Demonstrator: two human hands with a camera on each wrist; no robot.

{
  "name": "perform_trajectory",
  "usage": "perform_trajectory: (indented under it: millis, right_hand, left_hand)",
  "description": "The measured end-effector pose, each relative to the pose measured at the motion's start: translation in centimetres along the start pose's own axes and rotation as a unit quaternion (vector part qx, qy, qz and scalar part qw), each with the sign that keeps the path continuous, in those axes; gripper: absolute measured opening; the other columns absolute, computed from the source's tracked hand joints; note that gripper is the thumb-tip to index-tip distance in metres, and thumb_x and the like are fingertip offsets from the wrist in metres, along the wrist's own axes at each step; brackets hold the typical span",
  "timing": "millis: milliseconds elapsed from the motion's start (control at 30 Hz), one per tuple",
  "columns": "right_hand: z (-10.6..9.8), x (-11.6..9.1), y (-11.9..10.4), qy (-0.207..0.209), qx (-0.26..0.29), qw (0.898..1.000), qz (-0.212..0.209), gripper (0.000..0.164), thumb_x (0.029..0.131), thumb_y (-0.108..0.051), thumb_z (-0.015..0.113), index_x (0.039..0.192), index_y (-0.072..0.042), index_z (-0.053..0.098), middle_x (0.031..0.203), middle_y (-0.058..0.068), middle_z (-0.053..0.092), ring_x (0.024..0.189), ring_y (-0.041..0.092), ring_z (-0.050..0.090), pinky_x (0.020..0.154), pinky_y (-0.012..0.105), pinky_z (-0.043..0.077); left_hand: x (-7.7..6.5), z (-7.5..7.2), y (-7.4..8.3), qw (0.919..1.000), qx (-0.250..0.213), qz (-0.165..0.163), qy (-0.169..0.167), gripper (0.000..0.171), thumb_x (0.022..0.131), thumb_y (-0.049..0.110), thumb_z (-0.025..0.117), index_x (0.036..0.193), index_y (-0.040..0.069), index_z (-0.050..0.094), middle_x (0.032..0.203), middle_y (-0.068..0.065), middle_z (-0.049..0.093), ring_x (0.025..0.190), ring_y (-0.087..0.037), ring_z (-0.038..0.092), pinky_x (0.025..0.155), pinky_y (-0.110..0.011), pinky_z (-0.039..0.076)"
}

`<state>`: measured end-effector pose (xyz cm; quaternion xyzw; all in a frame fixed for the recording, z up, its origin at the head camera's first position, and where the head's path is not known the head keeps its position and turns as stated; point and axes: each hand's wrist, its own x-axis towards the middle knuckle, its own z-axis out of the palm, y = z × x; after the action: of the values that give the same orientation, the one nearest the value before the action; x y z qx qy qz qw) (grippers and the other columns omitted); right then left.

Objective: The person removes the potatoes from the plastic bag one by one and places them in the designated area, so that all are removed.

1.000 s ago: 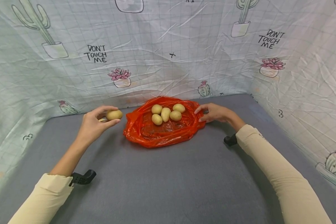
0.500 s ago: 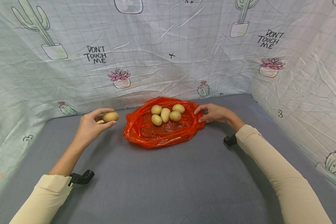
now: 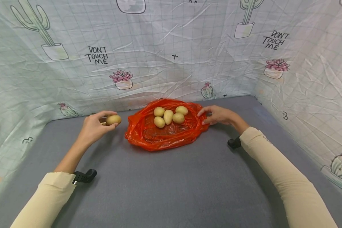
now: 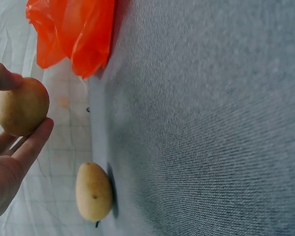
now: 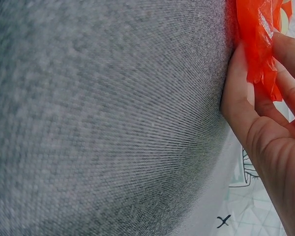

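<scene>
My left hand [image 3: 94,128] holds a potato [image 3: 113,119] between thumb and fingers, left of the red plastic bag [image 3: 159,145]. In the left wrist view this potato [image 4: 22,107] shows above the table, apart from the bag [image 4: 91,37]. A second potato [image 4: 94,191] lies on the table; the left hand mostly hides it in the head view. Several potatoes [image 3: 168,117] lie together inside the spread bag, toward its back. At the bag's right edge, my right hand [image 3: 220,115] pinches the plastic, with thumb and fingers on either side of it in the right wrist view.
The grey table [image 3: 171,183] stretches in front of the bag. Behind it and at both sides hangs a pale cloth [image 3: 159,38] printed with cacti and words, close to the bag's back edge. A black wrist camera mount [image 3: 85,175] sticks out below the left wrist.
The left hand has drawn the held potato a little to the left, away from the bag, then stays nearly still. The right hand keeps its grip on the bag's edge.
</scene>
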<state>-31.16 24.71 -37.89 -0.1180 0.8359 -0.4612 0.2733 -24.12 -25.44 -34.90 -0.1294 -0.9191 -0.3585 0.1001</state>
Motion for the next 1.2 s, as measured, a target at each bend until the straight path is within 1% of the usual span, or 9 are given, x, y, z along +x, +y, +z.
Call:
perform_trajectory:
  millis: [167, 400, 500, 667, 867, 933, 1000, 1100, 1200]
  right_hand:
    - [0.1, 0.0, 0.1, 0.000, -0.002, 1.000, -0.001, 0.041, 0.094, -0.003, 0.071, 0.133, 0.000, 0.057, 0.143, 0.020, 0.040, 0.095, 0.016, 0.055, 0.076, 0.028, 0.053]
    - [0.1, 0.1, 0.2, 0.000, -0.004, 1.000, 0.001, 0.041, 0.094, -0.004, 0.071, 0.133, -0.001, 0.057, 0.143, 0.019, 0.039, 0.096, 0.016, 0.055, 0.077, 0.028, 0.054]
    - [0.1, 0.1, 0.1, 0.002, -0.003, 1.000, 0.003, 0.041, 0.094, -0.003, 0.071, 0.133, -0.001, 0.057, 0.144, 0.020, 0.038, 0.096, 0.017, 0.054, 0.076, 0.028, 0.053]
    - [0.0, 0.0, 0.0, 0.004, -0.003, 1.000, 0.005, 0.041, 0.094, -0.002, 0.071, 0.133, -0.001, 0.057, 0.146, 0.020, 0.037, 0.096, 0.017, 0.054, 0.076, 0.027, 0.053]
    - [0.0, 0.0, 0.0, 0.004, -0.001, 1.000, 0.005, 0.041, 0.094, -0.002, 0.071, 0.133, 0.000, 0.057, 0.146, 0.020, 0.037, 0.095, 0.016, 0.055, 0.076, 0.027, 0.053]
    - [0.0, 0.0, 0.1, 0.003, 0.001, 1.000, 0.005, 0.041, 0.094, -0.002, 0.071, 0.133, 0.000, 0.057, 0.146, 0.020, 0.037, 0.095, 0.016, 0.055, 0.076, 0.027, 0.053]
    - [0.0, 0.0, 0.1, 0.003, 0.002, 1.000, 0.004, 0.041, 0.094, -0.002, 0.071, 0.133, 0.000, 0.057, 0.146, 0.020, 0.038, 0.095, 0.015, 0.056, 0.077, 0.027, 0.053]
    - [0.0, 0.0, 0.0, 0.004, 0.001, 1.000, 0.005, 0.041, 0.094, -0.002, 0.071, 0.132, 0.000, 0.057, 0.145, 0.020, 0.038, 0.095, 0.015, 0.056, 0.076, 0.027, 0.053]
    - [0.0, 0.0, -0.1, 0.002, -0.002, 1.000, 0.003, 0.041, 0.094, -0.003, 0.071, 0.133, 0.000, 0.057, 0.144, 0.019, 0.039, 0.094, 0.015, 0.055, 0.076, 0.027, 0.054]
  left_hand:
    - [0.6, 0.4, -1.0, 0.9998, 0.014, 0.012, 0.013, 0.034, 0.083, 0.018, 0.084, 0.115, 0.011, 0.076, 0.107, -0.020, 0.075, 0.098, -0.037, 0.073, 0.061, -0.012, 0.047]
    - [1.1, 0.8, -1.7, 0.9987, 0.039, 0.019, 0.027, 0.032, 0.081, 0.017, 0.085, 0.112, 0.012, 0.078, 0.098, -0.017, 0.076, 0.090, -0.034, 0.075, 0.060, -0.015, 0.046]
    - [1.4, 0.8, -1.9, 0.9985, 0.045, 0.023, 0.022, 0.031, 0.081, 0.016, 0.085, 0.111, 0.011, 0.079, 0.095, -0.017, 0.077, 0.087, -0.033, 0.075, 0.060, -0.016, 0.046]
    - [1.7, 0.9, -2.0, 0.9987, 0.045, 0.021, 0.013, 0.031, 0.080, 0.016, 0.086, 0.110, 0.010, 0.079, 0.096, -0.017, 0.077, 0.087, -0.033, 0.075, 0.060, -0.016, 0.046]
    - [2.0, 1.0, -2.0, 0.9990, 0.036, 0.027, -0.002, 0.033, 0.080, 0.015, 0.085, 0.112, 0.009, 0.078, 0.101, -0.019, 0.076, 0.092, -0.036, 0.074, 0.062, -0.012, 0.046]
    - [2.1, 1.0, -2.0, 0.9986, 0.038, 0.037, -0.007, 0.033, 0.080, 0.015, 0.086, 0.112, 0.009, 0.078, 0.104, -0.018, 0.076, 0.092, -0.037, 0.074, 0.063, -0.013, 0.046]
    - [2.3, 1.0, -2.2, 0.9976, 0.045, 0.050, -0.012, 0.033, 0.080, 0.014, 0.086, 0.112, 0.010, 0.078, 0.107, -0.017, 0.075, 0.093, -0.036, 0.074, 0.067, -0.018, 0.049]
    - [2.6, 1.0, -2.5, 0.9947, 0.068, 0.074, -0.020, 0.034, 0.080, 0.013, 0.086, 0.113, 0.011, 0.077, 0.109, -0.015, 0.075, 0.091, -0.033, 0.071, 0.075, -0.030, 0.049]
    - [3.0, 0.9, -2.9, 0.9931, 0.081, 0.079, -0.031, 0.036, 0.080, 0.012, 0.086, 0.114, 0.011, 0.077, 0.110, -0.015, 0.074, 0.093, -0.032, 0.070, 0.080, -0.042, 0.050]
